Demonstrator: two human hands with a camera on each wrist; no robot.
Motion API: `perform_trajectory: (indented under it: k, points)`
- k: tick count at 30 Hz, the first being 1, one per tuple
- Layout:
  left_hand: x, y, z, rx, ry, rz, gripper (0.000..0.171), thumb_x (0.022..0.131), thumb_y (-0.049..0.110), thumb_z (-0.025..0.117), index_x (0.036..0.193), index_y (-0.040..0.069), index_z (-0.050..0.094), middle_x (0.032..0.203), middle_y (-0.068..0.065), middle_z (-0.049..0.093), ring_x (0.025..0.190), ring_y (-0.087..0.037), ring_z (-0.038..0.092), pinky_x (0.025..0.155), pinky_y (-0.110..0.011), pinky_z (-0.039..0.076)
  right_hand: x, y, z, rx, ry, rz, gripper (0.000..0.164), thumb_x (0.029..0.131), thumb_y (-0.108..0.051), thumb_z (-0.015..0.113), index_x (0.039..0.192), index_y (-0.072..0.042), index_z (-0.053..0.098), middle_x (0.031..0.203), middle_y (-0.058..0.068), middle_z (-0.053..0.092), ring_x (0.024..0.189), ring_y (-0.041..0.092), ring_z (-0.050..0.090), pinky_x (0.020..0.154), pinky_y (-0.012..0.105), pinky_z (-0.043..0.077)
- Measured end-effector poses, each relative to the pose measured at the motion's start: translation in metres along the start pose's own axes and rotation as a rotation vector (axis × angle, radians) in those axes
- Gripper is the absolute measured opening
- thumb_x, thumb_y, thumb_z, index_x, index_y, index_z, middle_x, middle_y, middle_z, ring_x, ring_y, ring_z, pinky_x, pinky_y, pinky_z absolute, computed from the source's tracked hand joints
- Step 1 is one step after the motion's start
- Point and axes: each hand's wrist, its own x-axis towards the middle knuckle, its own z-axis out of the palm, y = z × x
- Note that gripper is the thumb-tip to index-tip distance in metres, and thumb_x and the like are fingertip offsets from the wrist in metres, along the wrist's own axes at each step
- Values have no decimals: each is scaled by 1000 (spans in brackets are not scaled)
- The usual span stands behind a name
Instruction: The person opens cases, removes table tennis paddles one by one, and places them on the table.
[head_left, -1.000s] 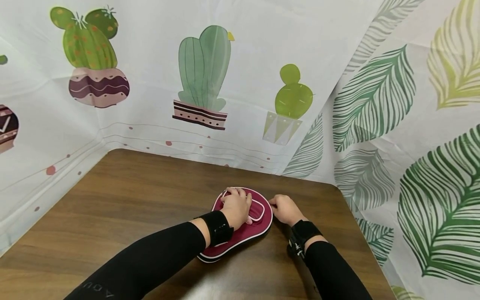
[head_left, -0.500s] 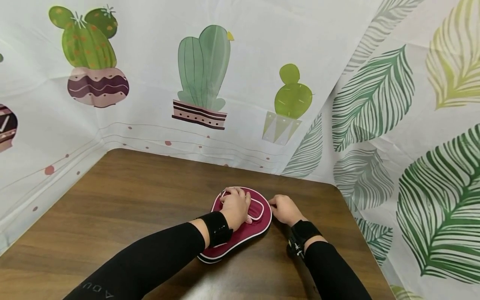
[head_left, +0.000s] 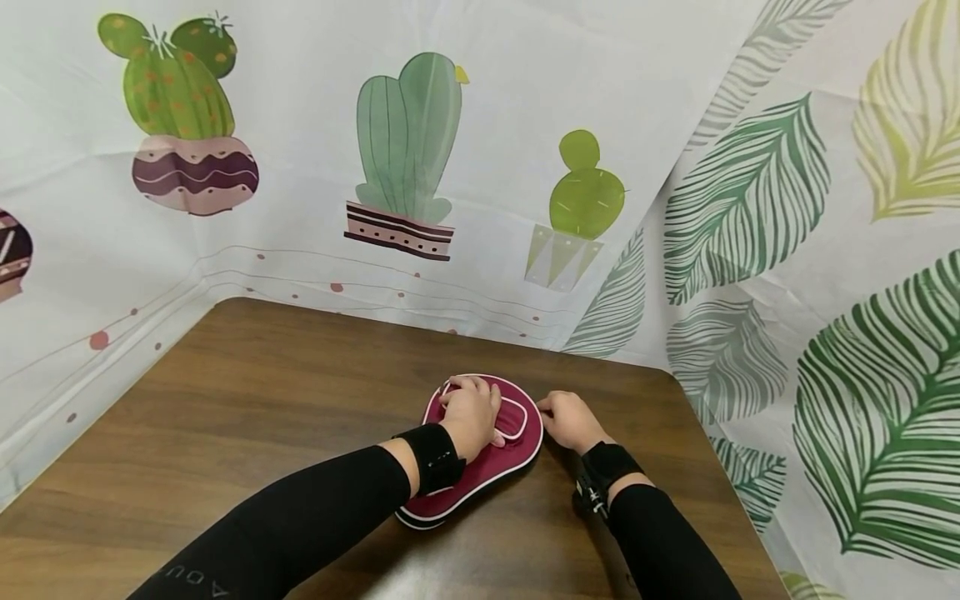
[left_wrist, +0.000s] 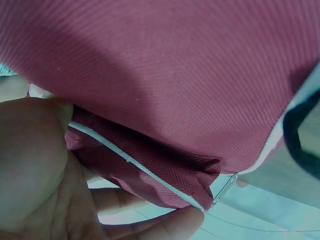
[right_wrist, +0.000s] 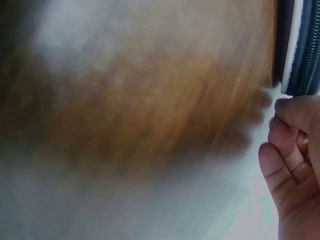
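A maroon zip-up case with white piping (head_left: pixel 491 475), shaped like a table tennis bat cover, lies flat on the table. My left hand (head_left: pixel 471 417) lies across its wide end and grips the raised pocket (left_wrist: pixel 140 150), thumb on one side and fingers on the other. Beside the case's right edge, my right hand (head_left: pixel 572 421) has its thumb and forefinger pinched together at the dark zipper (right_wrist: pixel 309 55). Those fingertips hide the zipper pull. The remaining right fingers are curled in.
The brown wooden table (head_left: pixel 300 392) extends around the case on all sides. Behind it hangs a white cloth printed with cacti (head_left: pixel 300 167), and at the right a leaf-printed cloth (head_left: pixel 825 292). Both wrists wear black straps (head_left: pixel 435 458).
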Motion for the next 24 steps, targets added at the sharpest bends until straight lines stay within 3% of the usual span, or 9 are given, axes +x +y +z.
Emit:
perform_trajectory:
  k: [18, 24]
  points:
    - [0, 3, 2, 28, 13, -6, 90, 85, 83, 35, 155, 26, 39, 142, -17, 53, 118, -42, 60, 70, -38, 60, -3, -1, -3, -3, -10, -7, 13, 89, -12, 71, 97, -11, 81, 84, 1, 70, 87, 20, 69, 83, 38, 55]
    - [1, 3, 0, -1, 11, -25, 91, 84, 83, 39, 155, 25, 40, 141, -18, 53, 118, -43, 59, 70, -40, 60, -4, -2, -3, -11, -6, -4, 12, 88, -12, 72, 97, -11, 81, 84, 1, 71, 86, 20, 69, 83, 38, 55]
